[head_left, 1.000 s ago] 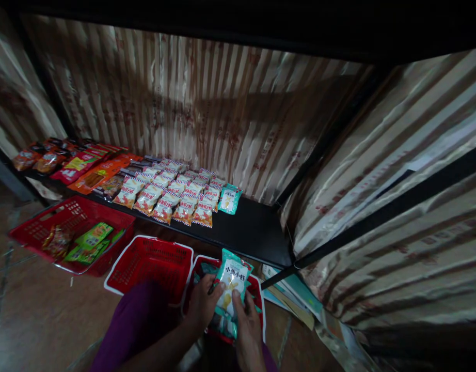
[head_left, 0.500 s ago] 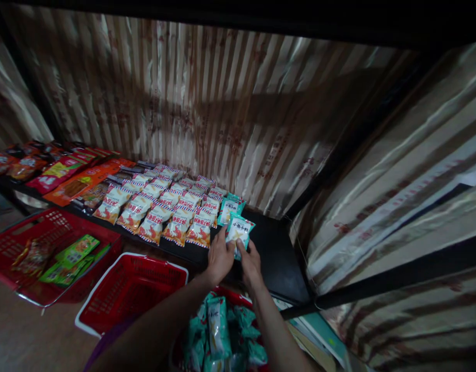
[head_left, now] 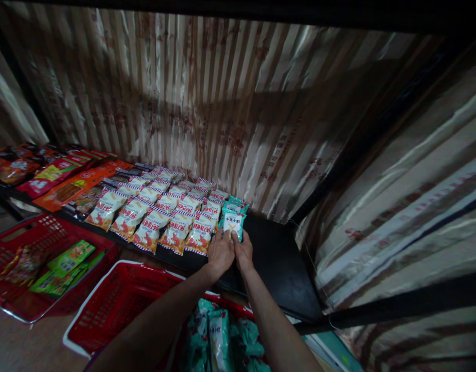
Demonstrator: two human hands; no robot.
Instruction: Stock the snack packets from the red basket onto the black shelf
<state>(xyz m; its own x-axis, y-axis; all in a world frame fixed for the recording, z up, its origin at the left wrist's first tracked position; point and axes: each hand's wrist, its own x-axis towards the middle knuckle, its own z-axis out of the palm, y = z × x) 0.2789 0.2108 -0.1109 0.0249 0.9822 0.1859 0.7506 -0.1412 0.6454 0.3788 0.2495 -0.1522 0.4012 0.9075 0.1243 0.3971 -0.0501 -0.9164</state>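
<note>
A teal and white snack bag (head_left: 233,223) lies at the front of a short row of like teal bags (head_left: 238,203) on the black shelf (head_left: 279,263). My left hand (head_left: 221,252) grips its lower left side, and my right hand (head_left: 243,250) grips its lower right side. The fingers of both hands are closed on the bag's near end, partly hidden by the backs of the hands. Just left of it stand rows of white and orange snack bags (head_left: 176,227). Below my forearms, a red basket holds several more teal bags (head_left: 219,336).
A red basket with a white rim (head_left: 124,294) stands below the shelf. Left of it, another red basket (head_left: 104,261) holds green packets (head_left: 63,268). Orange and pink packets (head_left: 69,188) lie on the shelf's left part. A striped curtain (head_left: 207,103) hangs behind; a dark post (head_left: 327,181) rises at right.
Both hands have moved the teal bag back and slightly left, up against the teal row. It sits more upright in view than before. The camera view has shifted a little.
</note>
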